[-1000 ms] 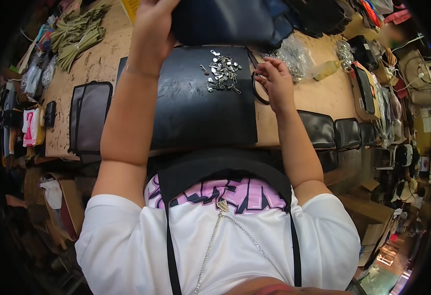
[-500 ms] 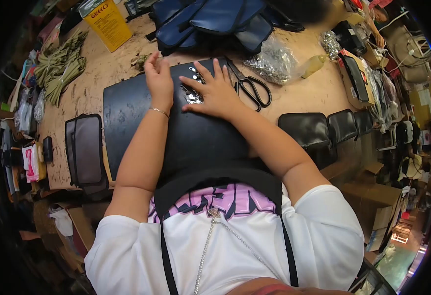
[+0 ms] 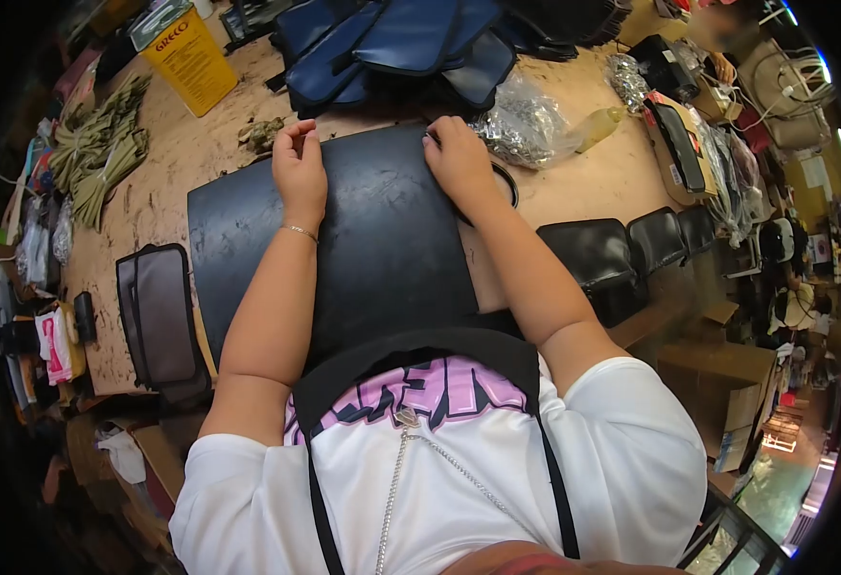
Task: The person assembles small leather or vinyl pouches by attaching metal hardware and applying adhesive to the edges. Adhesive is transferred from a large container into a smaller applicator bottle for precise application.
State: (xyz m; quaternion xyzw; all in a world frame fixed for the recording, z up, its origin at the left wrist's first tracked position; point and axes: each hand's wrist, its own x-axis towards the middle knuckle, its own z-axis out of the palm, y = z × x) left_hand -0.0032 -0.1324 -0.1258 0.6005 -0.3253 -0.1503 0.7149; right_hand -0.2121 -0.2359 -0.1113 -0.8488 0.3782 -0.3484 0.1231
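A large black sheet lies on the table in front of me, its surface scuffed. Over its upper left part is my left hand, fingers loosely bent, a gap between thumb and fingers, and nothing visible in it. My right hand is at the sheet's upper right edge with its fingers curled in; what they hold, if anything, is hidden. Beside that hand shows one black handle loop of the scissors, the rest covered by my hand and arm. No small silver metal pieces show on the sheet.
Blue-black panels are piled at the back, near a bag of metal pieces. A yellow tin and bundled olive strips stand back left. Dark panels lie left; black padded pieces right.
My right hand was spread over small silver metal pieces on the sheet; it has moved right and curled at the edge. The pieces are out of sight. My left fingers have bent more.
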